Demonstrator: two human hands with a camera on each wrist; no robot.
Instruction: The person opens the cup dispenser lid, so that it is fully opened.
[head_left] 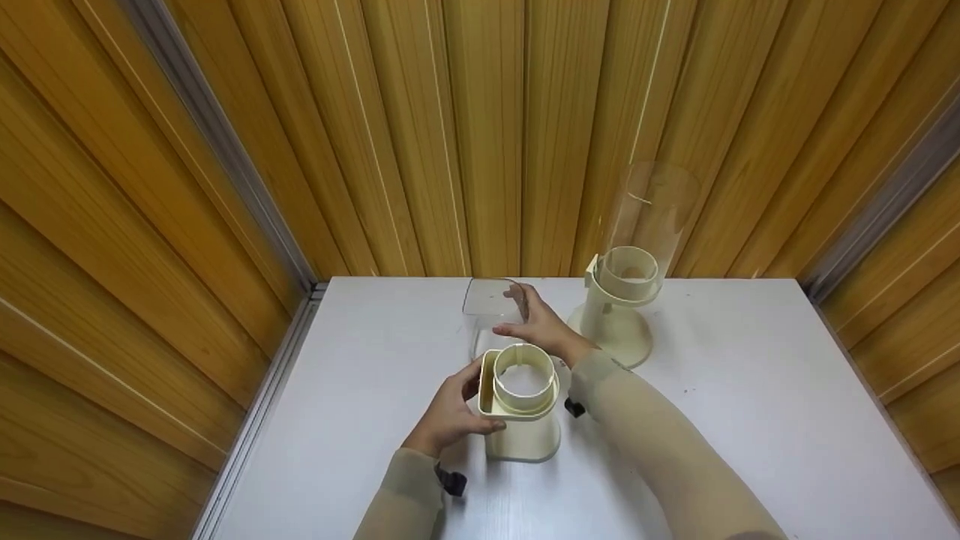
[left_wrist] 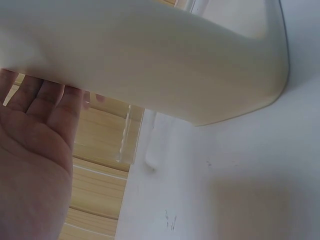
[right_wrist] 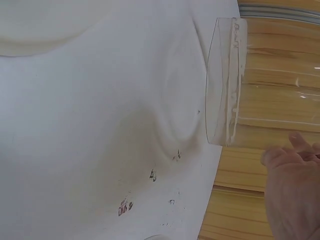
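Observation:
A cream plastic dispenser stand, with a round collar at its top, is in front of me on the white table. My left hand grips its upper left side, thumb in front; in the left wrist view the stand's smooth wall hides the fingertips. Behind it is a clear plastic container, whose lower part the stand partly hides. My right hand holds the container's right side, thumb and fingers bent around it. The right wrist view shows the container's rim near the tabletop; whether they touch I cannot tell.
At the back right, a second cream stand bears a tall clear cylinder, close to my right forearm. Wood-slat walls rise behind the white table and at both sides.

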